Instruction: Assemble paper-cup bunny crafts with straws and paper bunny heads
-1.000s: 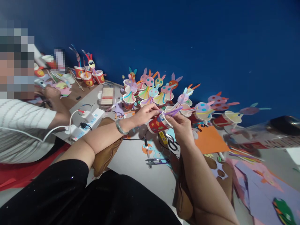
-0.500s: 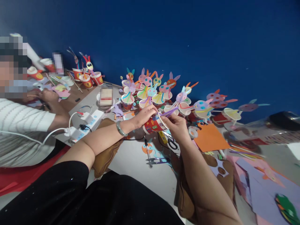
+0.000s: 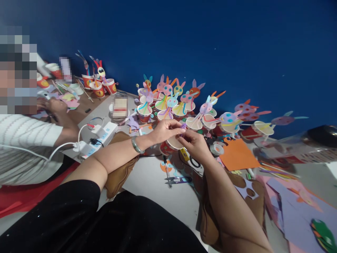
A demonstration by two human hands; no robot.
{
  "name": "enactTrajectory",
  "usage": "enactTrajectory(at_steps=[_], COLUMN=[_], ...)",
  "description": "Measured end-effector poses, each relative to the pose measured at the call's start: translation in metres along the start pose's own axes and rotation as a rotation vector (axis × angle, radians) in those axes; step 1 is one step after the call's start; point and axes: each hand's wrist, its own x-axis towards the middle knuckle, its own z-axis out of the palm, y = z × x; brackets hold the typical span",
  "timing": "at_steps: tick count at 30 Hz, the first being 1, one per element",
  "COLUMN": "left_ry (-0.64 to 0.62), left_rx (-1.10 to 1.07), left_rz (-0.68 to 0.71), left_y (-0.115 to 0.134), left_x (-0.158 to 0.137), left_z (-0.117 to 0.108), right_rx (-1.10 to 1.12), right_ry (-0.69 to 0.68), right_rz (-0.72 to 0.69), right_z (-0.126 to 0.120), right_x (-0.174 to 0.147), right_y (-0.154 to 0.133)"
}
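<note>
A red and white paper cup [image 3: 166, 148] sits tilted under my hands, its pale inside [image 3: 175, 142] partly showing. Above its rim, my left hand [image 3: 168, 130] pinches a bunched purple strip [image 3: 183, 125] between thumb and fingers; a bracelet [image 3: 137, 144] circles that wrist. My right hand [image 3: 195, 143] is closed close to the cup's rim, its fingertips together; what lies between them is hidden. Just below are black-handled scissors [image 3: 195, 161], a pen [image 3: 165, 165], thread snips [image 3: 179, 180] and an orange paper disc [image 3: 166, 166].
Behind my hands stand several cups with paper rabbit heads [image 3: 172, 101] along the blue wall [image 3: 168, 42]. A power strip [image 3: 104, 135] lies left, near a co-worker's arm [image 3: 64, 130]. Orange paper [image 3: 237, 154], a clear bottle [image 3: 295, 147] and purple sheets [image 3: 302, 214] are right.
My left hand has moved from the cup's side to above its rim, taking the purple strip. The strip, stretched out before, is now bunched. The cup's opening has turned upward.
</note>
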Motion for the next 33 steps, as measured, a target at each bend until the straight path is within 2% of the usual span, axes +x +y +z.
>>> enactTrajectory(at_steps=[8, 10, 14, 17, 21, 24, 27, 29, 33], left_ry=[-0.002, 0.009, 0.070, 0.081, 0.053, 0.005, -0.071, -0.100, -0.162], left_rx=[-0.113, -0.112, -0.090, -0.083, -0.247, -0.392, -0.442, -0.376, -0.078], left_rz=[-0.111, -0.095, 0.023, 0.022, -0.104, -0.274, -0.412, -0.392, -0.168], left_y=[-0.001, -0.004, -0.007, -0.006, -0.007, -0.009, -0.010, -0.010, -0.009], left_x=[-0.002, -0.002, 0.000, 0.001, 0.004, 0.008, 0.010, 0.011, 0.011], left_z=[0.003, 0.004, 0.004, 0.003, -0.002, -0.007, -0.012, -0.014, -0.014], right_rx=[0.019, 0.003, -0.011, -0.001, 0.018, 0.063, 0.091, 0.083, 0.023], right_ry=[-0.018, -0.014, -0.020, -0.012, -0.013, -0.045, -0.079, -0.075, -0.055], right_rz=[-0.002, 0.012, 0.028, 0.017, 0.007, 0.011, 0.028, 0.038, 0.033], right_z=[0.001, 0.002, 0.006, 0.007, 0.006, 0.006, 0.008, 0.008, 0.008], right_x=[0.001, 0.001, 0.000, 0.001, 0.002, 0.001, 0.001, 0.001, 0.001], right_y=[0.005, 0.005, 0.005, 0.006, 0.008, 0.008, 0.009, 0.010, 0.011])
